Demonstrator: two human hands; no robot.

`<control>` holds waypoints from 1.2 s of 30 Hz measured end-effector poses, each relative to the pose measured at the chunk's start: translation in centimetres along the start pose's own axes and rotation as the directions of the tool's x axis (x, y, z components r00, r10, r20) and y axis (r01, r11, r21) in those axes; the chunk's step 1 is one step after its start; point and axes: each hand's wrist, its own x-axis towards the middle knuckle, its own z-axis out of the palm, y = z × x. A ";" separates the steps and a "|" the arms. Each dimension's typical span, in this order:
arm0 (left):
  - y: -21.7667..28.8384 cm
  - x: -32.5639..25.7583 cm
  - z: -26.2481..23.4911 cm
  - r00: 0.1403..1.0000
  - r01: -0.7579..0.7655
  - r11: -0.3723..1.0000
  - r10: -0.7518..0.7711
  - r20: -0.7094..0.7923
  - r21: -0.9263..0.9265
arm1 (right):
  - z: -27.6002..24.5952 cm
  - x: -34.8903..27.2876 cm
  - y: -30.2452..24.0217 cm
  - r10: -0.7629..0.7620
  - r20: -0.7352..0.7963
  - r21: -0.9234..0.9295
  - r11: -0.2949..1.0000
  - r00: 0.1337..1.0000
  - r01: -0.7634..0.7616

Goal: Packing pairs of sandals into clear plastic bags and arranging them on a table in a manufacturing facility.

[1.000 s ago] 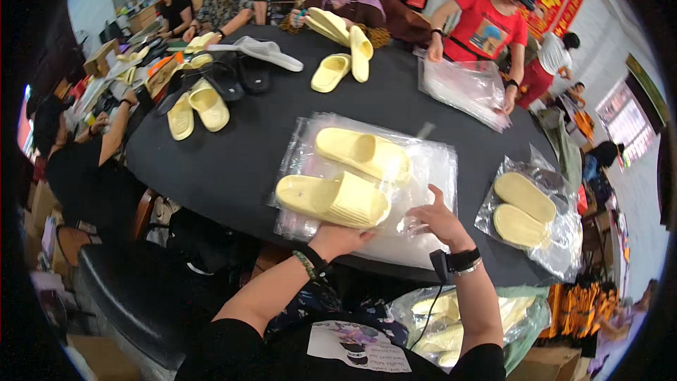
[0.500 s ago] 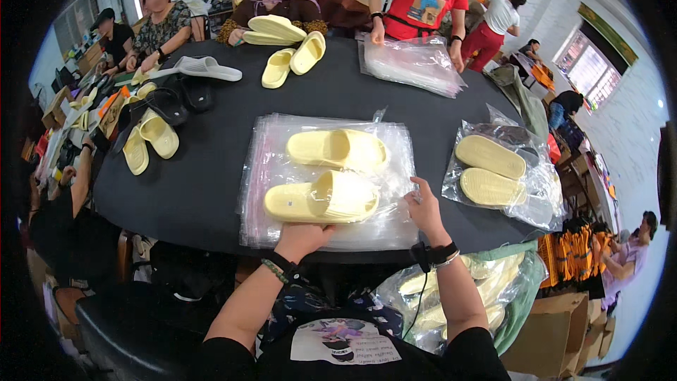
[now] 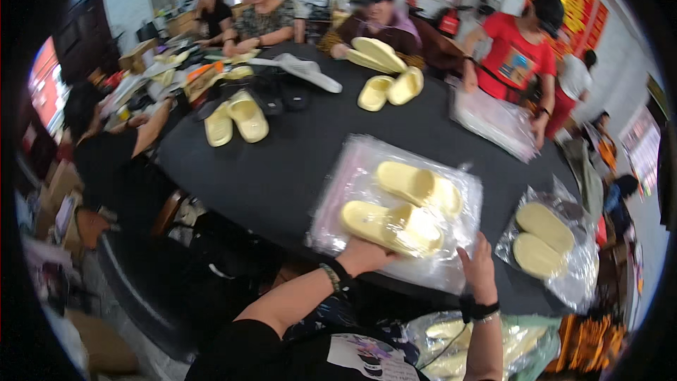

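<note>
Two pale yellow slippers lie on a stack of clear plastic bags (image 3: 331, 204), toes to the right. Glare on clear film shows over their toe ends, which seem to be inside the top bag. My left hand (image 3: 367, 257) is closed against the near side of the nearer slipper (image 3: 363, 219), its fingertips partly hidden beneath it. The farther slipper (image 3: 405, 180) lies just beyond. My right hand (image 3: 481, 268) is upright at the stack's right edge, thumb and fingers apart, with nothing visible in it.
Bagged yellow slippers (image 3: 539, 254) lie at the table's right. Loose yellow slippers (image 3: 243, 118) stand at the left, near a grey slipper (image 3: 307, 72). Across the table, a person in red (image 3: 515, 63) handles a pile of clear bags (image 3: 493, 123). A black chair (image 3: 144, 296) stands left of me.
The view has swung left, so the table sits farther right in the picture. The slippers look farther into the clear film, with my left hand still at the nearer one.
</note>
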 end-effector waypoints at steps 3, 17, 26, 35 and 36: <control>-0.2 -0.1 -0.8 0.999 -0.037 0.997 0.038 0.008 -0.061 | -2.2 1.6 -1.8 -0.064 0.170 -0.230 0.968 0.983 0.102; -2.0 -0.2 0.5 0.990 -0.087 0.995 0.082 0.116 0.038 | 3.0 6.3 0.8 0.047 0.734 -0.205 0.966 0.678 0.155; -5.8 0.2 -10.5 0.964 0.112 0.898 -0.203 0.173 0.426 | 3.4 6.4 1.0 0.048 0.730 -0.183 0.975 0.682 0.128; -6.9 4.7 -12.4 0.998 0.057 0.969 -0.053 -0.023 0.240 | 3.3 6.2 0.7 0.077 0.730 -0.226 0.965 0.679 0.133; -7.0 5.3 -11.5 0.996 0.046 0.995 -0.051 0.066 0.084 | 3.4 6.1 0.9 0.078 0.727 -0.226 0.965 0.682 0.130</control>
